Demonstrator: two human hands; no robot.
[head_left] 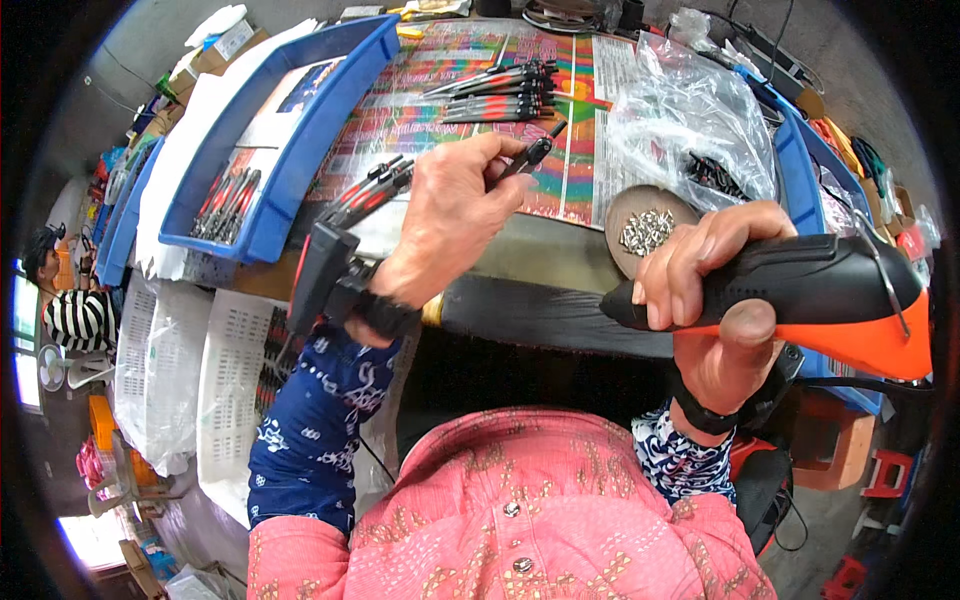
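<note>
Nearest, right hand (712,290) wrapped around black-and-orange plastic electric screwdriver (800,295) (tip aimed left). Left hand (450,215) pinching slim black metal-tipped tool (528,158) above table (540,250), beside round brown dish of small silver screws (645,228).

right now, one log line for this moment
left hand: pinches slim black tool | right hand: grips black-orange power screwdriver | dish of screws: on table, between hands

Grey concrete floor (120,90); worktable (560,260) w/ colourful sheet; blue trays (300,150); white crates (190,370) at left; daylight low-left.
</note>
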